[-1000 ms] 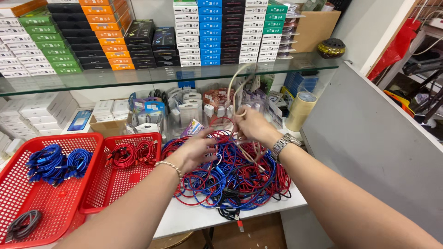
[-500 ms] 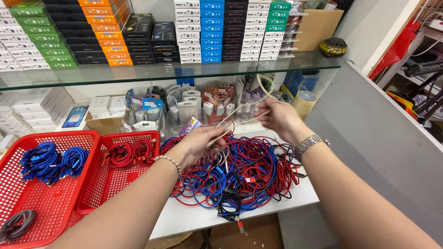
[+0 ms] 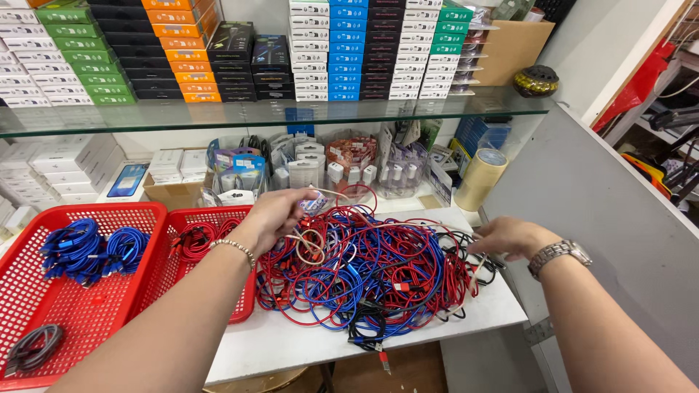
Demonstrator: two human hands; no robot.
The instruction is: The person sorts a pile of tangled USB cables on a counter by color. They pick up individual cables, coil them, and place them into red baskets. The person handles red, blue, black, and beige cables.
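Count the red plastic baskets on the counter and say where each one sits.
2. The larger red basket sits at far left, holding blue and grey coiled cables. The smaller red basket stands beside it, under the left hand. Others may lie out of frame.

Left hand [image 3: 271,216]: fingertips curl under the palm, so the grip on the pale cable [image 3: 312,244] cannot be seen. Right hand [image 3: 510,236]: fingers dip behind the cable pile [image 3: 364,266]; contact unclear. Large red basket [image 3: 29,349] cut off by left and bottom edges. Both forearms run out of the bottom edge. White surface [image 3: 291,342] mostly covered by cables. Items under the glass shelf [image 3: 255,113] too small to identify.
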